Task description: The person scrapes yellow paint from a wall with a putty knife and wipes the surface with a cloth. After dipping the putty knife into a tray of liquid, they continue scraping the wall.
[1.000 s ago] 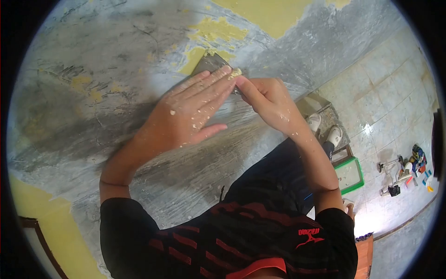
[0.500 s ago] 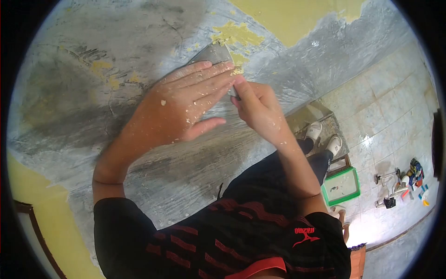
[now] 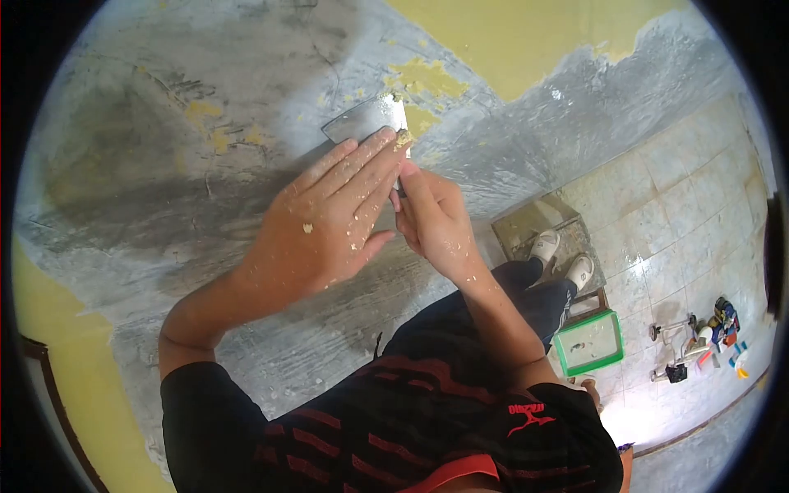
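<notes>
A broad metal scraper [image 3: 362,119] lies against the patchy grey wall [image 3: 288,329], its blade edge beside a leftover patch of yellow paint [image 3: 429,78]. Closed around the handle end of the scraper is my right hand [image 3: 436,218]; the handle is mostly hidden by the fingers. My left hand [image 3: 320,218] lies with its fingers stretched out over the blade, thumb apart, pressing on it. Paint flakes dot the backs of both hands, and a small yellow clump [image 3: 403,138] sits at the left fingertips.
Yellow paint [image 3: 526,41] covers the upper wall. I stand in light shoes [image 3: 579,271] on a raised box-like platform [image 3: 538,218]. On the tiled floor are a green-rimmed tray [image 3: 592,343] and several scattered items, including a dark bundle [image 3: 725,320]. Another person's foot shows near the tray.
Both hands and the scraper have shifted slightly down the view, away from the upper yellow patch. More of the blade shows, catching light. The view has shifted a little.
</notes>
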Available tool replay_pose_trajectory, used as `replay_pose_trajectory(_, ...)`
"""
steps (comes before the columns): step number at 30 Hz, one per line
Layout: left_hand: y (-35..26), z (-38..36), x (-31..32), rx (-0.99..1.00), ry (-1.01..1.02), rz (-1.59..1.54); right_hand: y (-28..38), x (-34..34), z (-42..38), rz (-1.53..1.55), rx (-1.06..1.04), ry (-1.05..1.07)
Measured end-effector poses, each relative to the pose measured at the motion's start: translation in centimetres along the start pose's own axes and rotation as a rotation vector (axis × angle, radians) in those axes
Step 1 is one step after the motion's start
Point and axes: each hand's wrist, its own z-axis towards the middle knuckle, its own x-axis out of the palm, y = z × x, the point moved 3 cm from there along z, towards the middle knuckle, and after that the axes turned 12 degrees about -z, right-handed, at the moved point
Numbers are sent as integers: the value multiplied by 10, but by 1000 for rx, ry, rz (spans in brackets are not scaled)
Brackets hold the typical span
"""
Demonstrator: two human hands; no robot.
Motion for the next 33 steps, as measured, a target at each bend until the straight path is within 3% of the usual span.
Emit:
replay_pose_trajectory(9, -1, 3, 0, -10, -14, 81, 11, 3, -1, -27, 19, 18)
replay_pose_trajectory(13, 0, 4, -11, 1, -32, 79, 6, 15, -6, 150, 30, 51)
replay_pose_trajectory(15, 3, 2, -7, 13, 67, -23, 5, 13, -10, 174, 27, 22)
replay_pose_trajectory(19, 8, 1, -11, 32, 79, -21, 2, 14, -10, 175, 125, 115)
replay_pose_trajectory(33, 14, 11, -35, 197, 116, 79, 10, 28, -13, 271, 159, 102)
